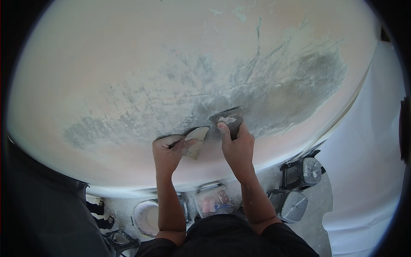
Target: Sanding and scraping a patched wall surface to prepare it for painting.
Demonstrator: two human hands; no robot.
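Note:
A large curved panel, pale pink and white with rough grey patches and a thin crack line, fills most of the view. My left hand is at its lower middle, closed on a beige piece of sandpaper that curls up between thumb and fingers. To the right, my right hand grips a thin dark grey rectangular sheet with white dust on its face. The thumb presses on top; the other fingers are mostly hidden behind. The sheet's upper edge is at the grey patch.
Below the panel stand a round white bucket, a stool with cloths or papers on it, and two dark dusty stools at right. White sheeting hangs at right. Another person's shoes show at lower left.

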